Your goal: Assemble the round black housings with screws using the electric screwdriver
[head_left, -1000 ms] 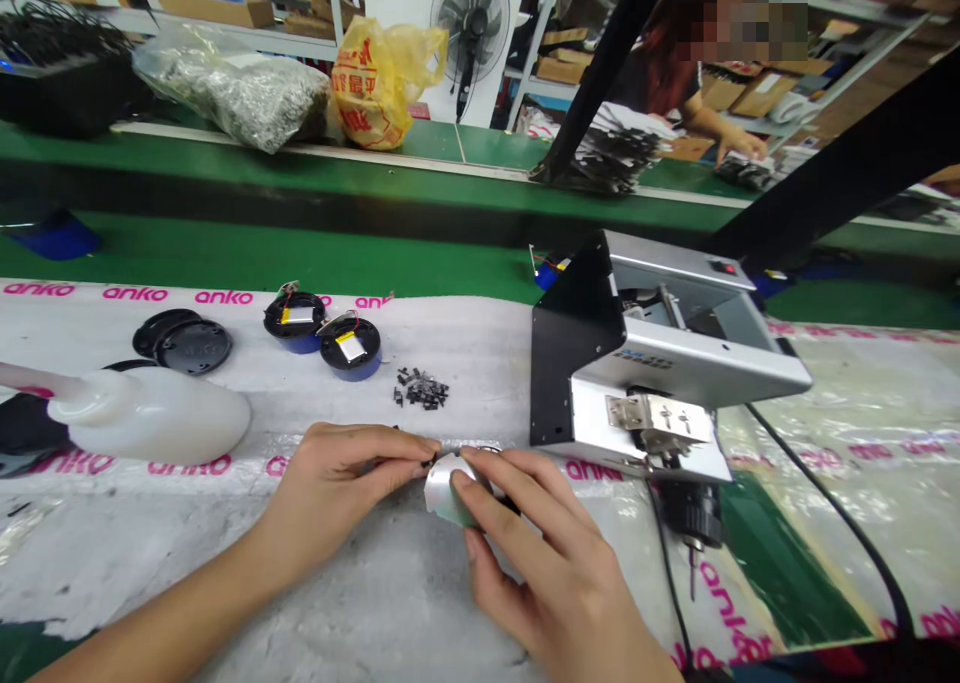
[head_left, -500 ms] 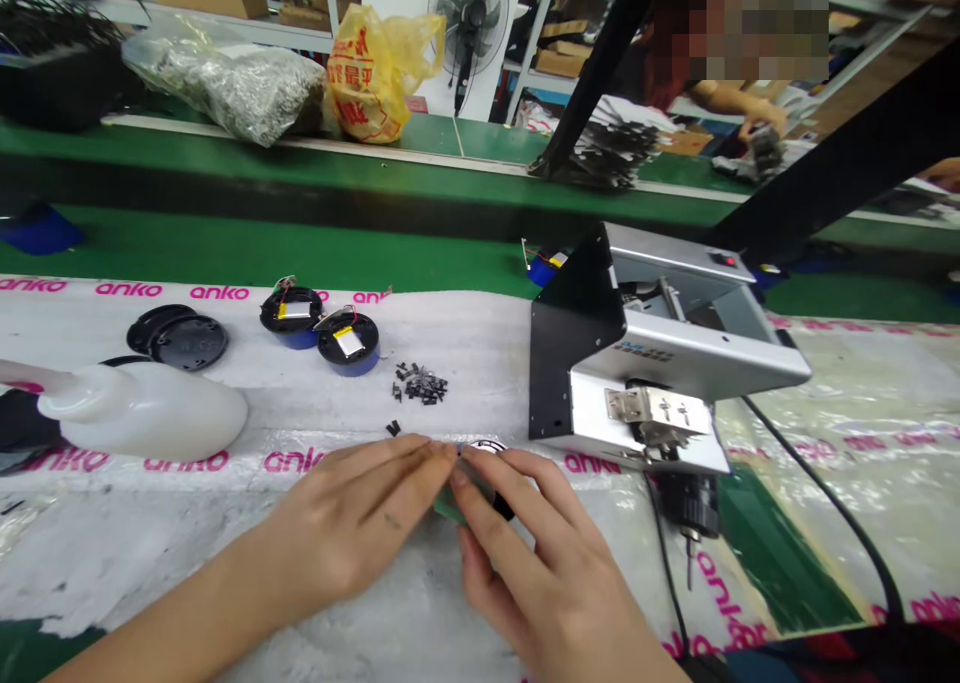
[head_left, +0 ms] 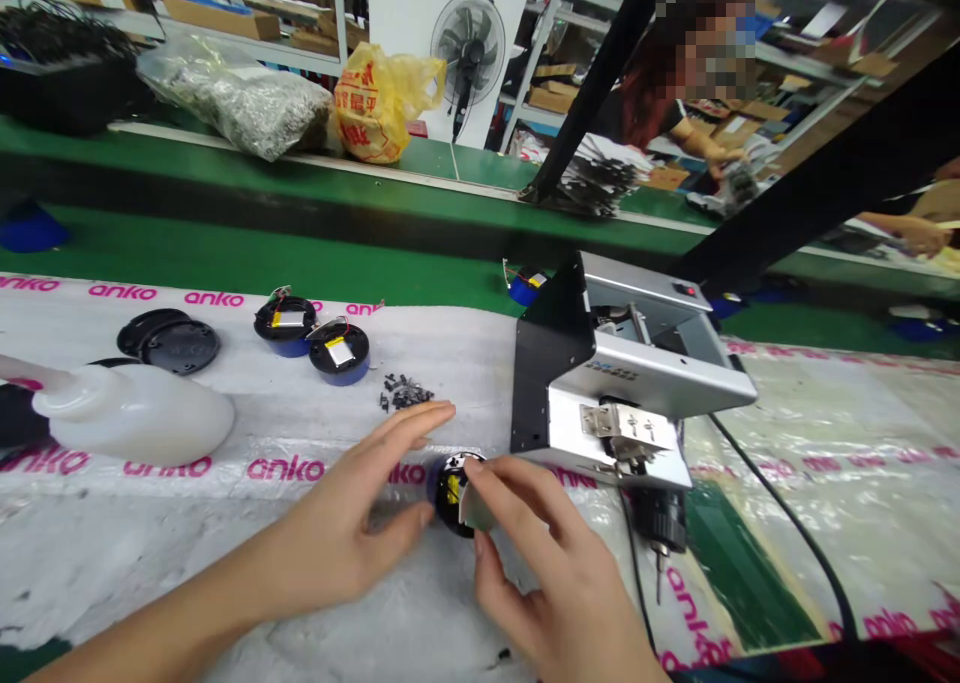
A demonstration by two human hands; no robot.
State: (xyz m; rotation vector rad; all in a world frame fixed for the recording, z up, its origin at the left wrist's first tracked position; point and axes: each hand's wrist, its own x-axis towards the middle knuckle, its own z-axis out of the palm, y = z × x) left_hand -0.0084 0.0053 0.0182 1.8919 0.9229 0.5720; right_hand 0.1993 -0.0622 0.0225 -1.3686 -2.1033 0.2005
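Observation:
A round black and blue housing (head_left: 448, 503) with a yellow part inside rests on the covered bench, partly hidden behind my right hand. My right hand (head_left: 544, 553) pinches a small, thin grey-green piece (head_left: 474, 509) over the housing's right side; its exact kind I cannot make out. To the left of the housing, my left hand (head_left: 352, 518) is open, thumb and fingers apart, with its thumb tip close to the rim. A pile of small black pieces (head_left: 406, 392) lies beyond my left fingers.
Two similar housings with batteries (head_left: 340, 353) stand further back. Black round covers (head_left: 180, 346) and a white squeeze bottle (head_left: 142, 413) are at left. A grey and black machine (head_left: 637, 373) occupies the right, its cable (head_left: 795, 523) trailing forward. Another person's hand (head_left: 724, 161) works across the bench.
My hands have moved apart. The left has let go and spread open, while the right keeps the thin piece. The housing now shows between them. The whole view has shifted slightly.

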